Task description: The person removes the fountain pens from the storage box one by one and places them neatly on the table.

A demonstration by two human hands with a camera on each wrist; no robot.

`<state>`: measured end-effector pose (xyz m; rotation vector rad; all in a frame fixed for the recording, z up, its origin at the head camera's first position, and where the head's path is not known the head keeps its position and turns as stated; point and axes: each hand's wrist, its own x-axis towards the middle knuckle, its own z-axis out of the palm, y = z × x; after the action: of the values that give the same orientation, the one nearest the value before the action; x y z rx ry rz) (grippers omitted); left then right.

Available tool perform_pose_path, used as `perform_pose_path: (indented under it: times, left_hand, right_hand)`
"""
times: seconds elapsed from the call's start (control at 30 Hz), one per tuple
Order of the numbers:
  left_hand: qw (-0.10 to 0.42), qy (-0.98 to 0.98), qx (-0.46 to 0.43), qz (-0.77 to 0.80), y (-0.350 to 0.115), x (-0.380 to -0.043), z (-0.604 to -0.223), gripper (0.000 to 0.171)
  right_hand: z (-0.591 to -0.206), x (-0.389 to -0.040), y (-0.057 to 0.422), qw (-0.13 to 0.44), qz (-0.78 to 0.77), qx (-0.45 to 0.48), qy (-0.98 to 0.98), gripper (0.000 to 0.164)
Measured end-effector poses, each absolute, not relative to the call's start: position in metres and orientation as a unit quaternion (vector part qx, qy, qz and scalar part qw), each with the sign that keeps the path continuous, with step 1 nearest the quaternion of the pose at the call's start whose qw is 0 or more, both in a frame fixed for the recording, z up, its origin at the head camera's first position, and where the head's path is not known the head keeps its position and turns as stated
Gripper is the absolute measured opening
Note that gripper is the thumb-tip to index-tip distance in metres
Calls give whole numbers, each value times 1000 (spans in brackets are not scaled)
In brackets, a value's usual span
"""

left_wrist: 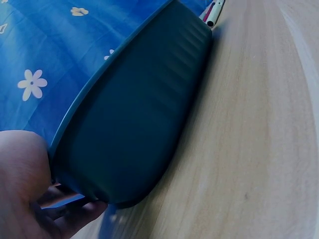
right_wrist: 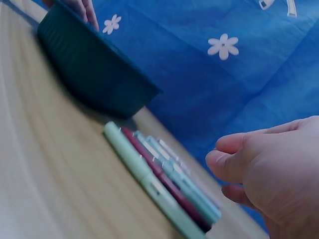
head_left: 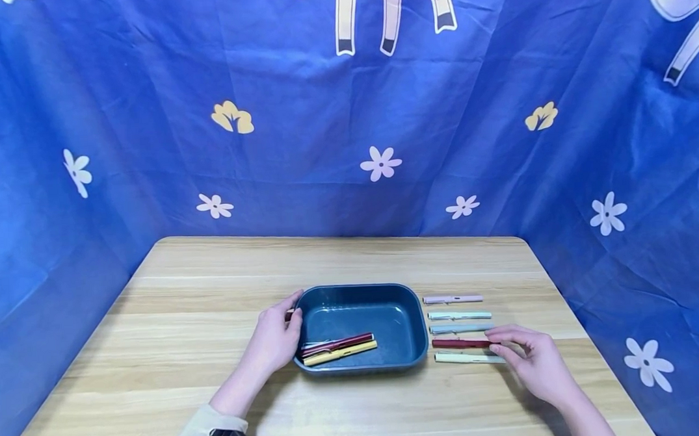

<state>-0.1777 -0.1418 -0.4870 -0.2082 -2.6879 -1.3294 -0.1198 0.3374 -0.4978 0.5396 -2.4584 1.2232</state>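
Note:
My left hand [head_left: 277,337] holds the left end of a dark teal plastic tray [head_left: 364,368], its fingers against the end wall in the left wrist view. Inside the tray, a maroon pen [head_left: 346,341] and a yellow pen [head_left: 348,352] lie at the front left, partly covering a paler pen. My right hand [head_left: 534,359] hovers over the right end of a dark red pen [head_left: 460,344], thumb and index finger apart around it. In the right wrist view a gap shows between those fingers and the pens. A pale green pen [head_left: 463,357] lies just in front.
Behind the dark red pen lie a blue-grey pen [head_left: 456,328], a mint pen [head_left: 459,315] and a pale lilac pen [head_left: 454,299], roughly parallel right of the tray. The wooden table [head_left: 223,269] is enclosed by a blue patterned curtain [head_left: 301,181].

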Motion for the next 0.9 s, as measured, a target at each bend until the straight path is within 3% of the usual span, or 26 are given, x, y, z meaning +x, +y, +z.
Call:
perform_pose_path:
  times: [0.47, 0.9]
  left_hand:
    - [81, -890, -73, -442, -143, -177, -487, 44]
    - [75, -890, -71, -444, -142, -178, -488, 45]
  right_hand:
    - [-463, -133, 291, 152, 474, 281, -820, 39]
    - [-454, -152, 235, 99, 478, 333, -807, 31]
